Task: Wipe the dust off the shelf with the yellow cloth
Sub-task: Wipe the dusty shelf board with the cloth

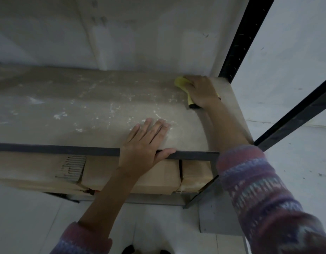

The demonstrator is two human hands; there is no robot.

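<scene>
Nearest, cardboard boxes (158, 173) sit packed under the dusty shelf (67, 107), the left hand (145, 143) lies flat, fingers straight, on its front edge, and farther back the right hand (202, 90) grips the yellow cloth (181, 83) at the far right corner.

Shelf board (67, 107) lies open leftward; wall (122, 33) behind and black upright (241, 39) at right hem it.

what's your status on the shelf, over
Right hand grips cloth, back right corner of shelf. Left hand flat on front edge. White dust streaks across the rest; nothing in the way.
</scene>
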